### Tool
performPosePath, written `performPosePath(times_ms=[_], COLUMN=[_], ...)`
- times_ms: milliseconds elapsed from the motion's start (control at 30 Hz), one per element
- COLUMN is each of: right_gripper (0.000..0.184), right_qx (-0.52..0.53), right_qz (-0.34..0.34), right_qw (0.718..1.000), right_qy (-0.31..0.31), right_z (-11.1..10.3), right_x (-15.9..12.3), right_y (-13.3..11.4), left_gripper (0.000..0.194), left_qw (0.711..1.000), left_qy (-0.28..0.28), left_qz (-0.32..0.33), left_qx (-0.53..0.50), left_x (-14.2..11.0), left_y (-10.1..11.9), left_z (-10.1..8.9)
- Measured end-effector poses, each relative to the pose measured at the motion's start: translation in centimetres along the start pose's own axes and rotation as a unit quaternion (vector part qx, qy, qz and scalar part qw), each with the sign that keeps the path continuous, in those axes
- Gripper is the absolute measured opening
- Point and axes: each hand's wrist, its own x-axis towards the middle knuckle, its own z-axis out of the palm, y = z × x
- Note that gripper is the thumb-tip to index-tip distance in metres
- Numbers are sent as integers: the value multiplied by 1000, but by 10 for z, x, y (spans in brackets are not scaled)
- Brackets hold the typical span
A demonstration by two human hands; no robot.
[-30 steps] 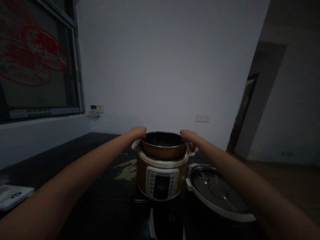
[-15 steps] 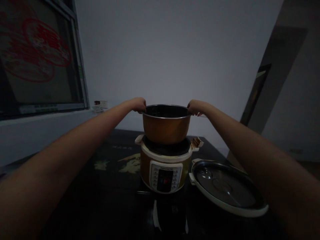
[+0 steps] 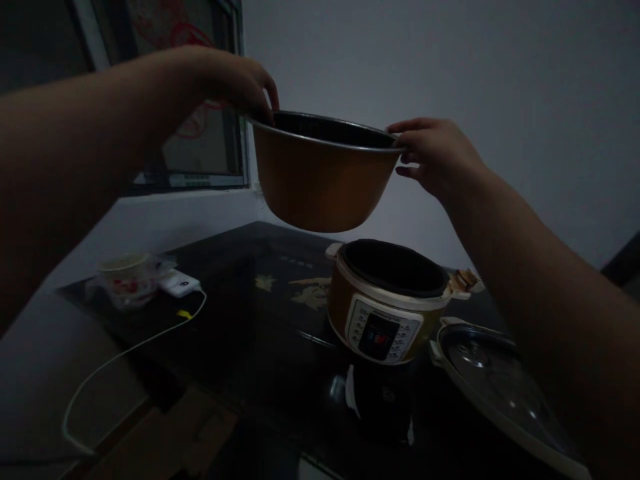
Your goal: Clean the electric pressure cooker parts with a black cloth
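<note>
Above table (image 3: 235, 340), left hand (image 3: 246, 83) and right hand (image 3: 437, 152) pinching pot (image 3: 323, 181) at opposite edges

An amber pot (image 3: 320, 183) wears a silvery rim (image 3: 325, 141); cream trims a golden-brown cooker (image 3: 387, 305); gold motifs (image 3: 314, 294) pattern a black table (image 3: 245, 347).

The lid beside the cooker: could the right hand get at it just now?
Probably not without letting go: the right hand grips the pot. Otherwise the way looks free: nothing is seen lying on the lid, which rests on the table beside the cooker.
</note>
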Motion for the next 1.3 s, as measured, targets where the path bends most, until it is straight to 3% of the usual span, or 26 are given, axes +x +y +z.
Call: performPosePath(times_ms=[100, 200, 300, 533, 733, 967, 1300], right_gripper=[29, 26, 22, 31, 31, 29, 27], right_qx=[76, 118, 155, 228, 196, 173, 157], right_qz=[-10, -3, 20, 132, 195, 211, 217], right_qw=[996, 990, 979, 943, 927, 927, 929], right_qy=[-43, -80, -132, -203, -253, -256, -254], right_z=[24, 42, 56, 83, 100, 98, 96], right_x=[-20, -51, -87, -162, -197, -206, -214], right_y=[0, 6, 19, 66, 111, 131, 146], left_gripper=[51, 42, 36, 32, 28, 26, 24], left_qw=[999, 989, 975, 956, 920, 898, 885], left_qy=[-33, -139, -214, -269, -352, -397, -422], left_qz=[-26, -41, -54, -78, -17, 3, 11], left_qx=[13, -1, -27, -83, -170, -188, -197], left_x=[-19, -36, -54, -101, -120, -120, -121], left_y=[-20, -34, -47, -71, -81, -72, -60], left_z=[2, 21, 56, 155, 215, 249, 266])
